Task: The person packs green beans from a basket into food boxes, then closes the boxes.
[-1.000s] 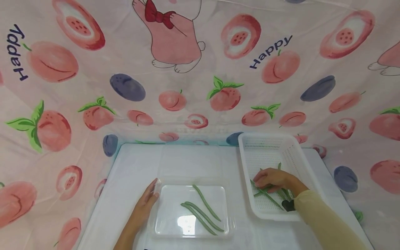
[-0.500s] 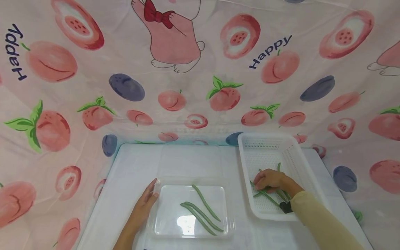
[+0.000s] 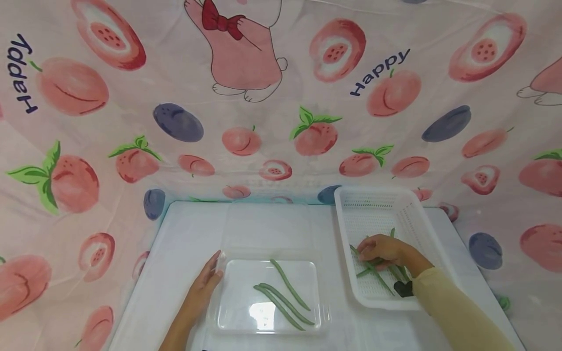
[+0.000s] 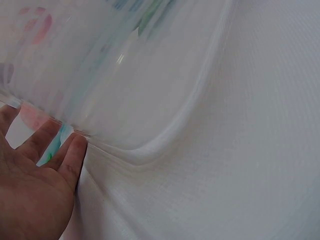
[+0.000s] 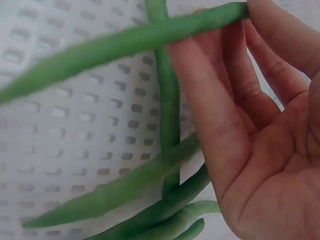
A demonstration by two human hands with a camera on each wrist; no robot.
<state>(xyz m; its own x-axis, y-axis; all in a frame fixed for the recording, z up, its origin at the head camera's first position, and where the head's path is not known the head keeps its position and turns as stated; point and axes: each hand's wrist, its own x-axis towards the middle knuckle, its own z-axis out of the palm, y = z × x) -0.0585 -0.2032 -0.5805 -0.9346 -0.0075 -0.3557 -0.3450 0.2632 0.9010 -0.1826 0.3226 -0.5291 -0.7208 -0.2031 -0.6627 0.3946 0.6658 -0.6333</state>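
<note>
A clear plastic container (image 3: 268, 329) sits on the white table with 3 green beans (image 3: 287, 282) in it. At its left side my left hand (image 3: 203, 287) touches the rim with fairly straight fingers; in the left wrist view, fingertips (image 4: 75, 145) meet the container's edge (image 4: 165, 145). Inside a white perforated basket (image 3: 432, 243) on the right, my right hand (image 3: 386, 251) holds one green bean (image 5: 125, 40) between thumb and fingers. Several other green beans (image 5: 170, 110) lie crossed on the basket floor beneath it, partly hidden by the hand.
Behind the container, a faint clear flat piece (image 3: 268, 226), perhaps its lid, lies on the table (image 3: 193, 229). Pink fruit-print cloth (image 3: 263, 112) hangs behind the table and along both sides. The basket's raised wall stands between the right hand and the container.
The right hand has shifted slightly within the basket, and the bean at its fingertips has risen a little on the left. The left hand and container have not moved.
</note>
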